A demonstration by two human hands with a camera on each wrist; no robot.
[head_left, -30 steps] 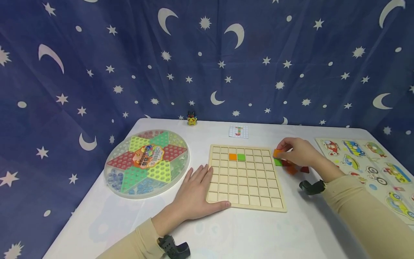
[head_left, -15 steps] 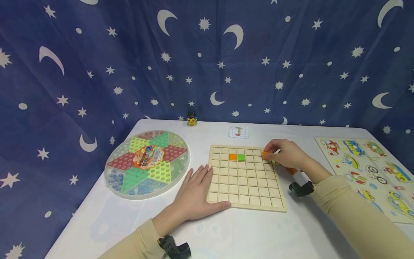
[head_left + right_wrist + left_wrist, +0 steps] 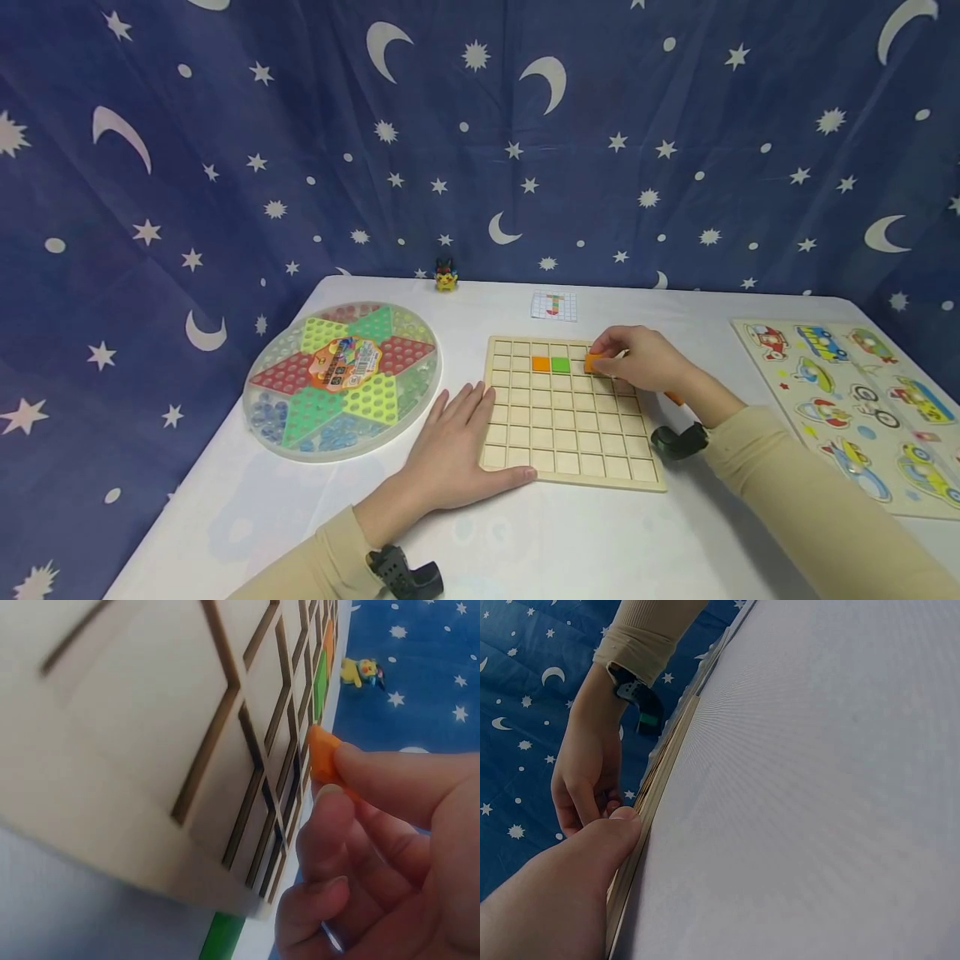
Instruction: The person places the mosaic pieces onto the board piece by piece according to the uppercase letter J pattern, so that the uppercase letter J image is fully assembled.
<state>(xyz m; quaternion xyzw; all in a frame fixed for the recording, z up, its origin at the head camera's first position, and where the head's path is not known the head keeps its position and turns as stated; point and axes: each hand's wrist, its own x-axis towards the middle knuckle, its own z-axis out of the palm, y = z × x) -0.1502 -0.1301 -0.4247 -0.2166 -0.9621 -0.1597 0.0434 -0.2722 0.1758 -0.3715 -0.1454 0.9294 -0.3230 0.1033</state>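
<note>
A wooden grid board [image 3: 551,421] lies on the white table. In its second row sit an orange tile [image 3: 541,364] and, directly right of it, a green tile [image 3: 560,365]. My right hand [image 3: 643,360] pinches another orange tile [image 3: 323,754] between thumb and fingers, close over that row and a little right of the green tile. My left hand [image 3: 453,462] rests flat with fingers spread on the board's left edge, its thumb [image 3: 622,825] along the near edge. Part of the board's upper right is hidden under the right hand.
Behind the board lies a small card with a coloured grid pattern [image 3: 554,306]. A round Chinese checkers set [image 3: 341,381] is at left, a picture puzzle board [image 3: 855,408] at right. A small yellow figurine [image 3: 446,276] stands at the back. An orange piece [image 3: 674,398] shows beneath the right wrist.
My right hand has carried the orange tile leftward from the loose tiles beside the board to over the grid, near the green tile. The left hand has stayed in place.
</note>
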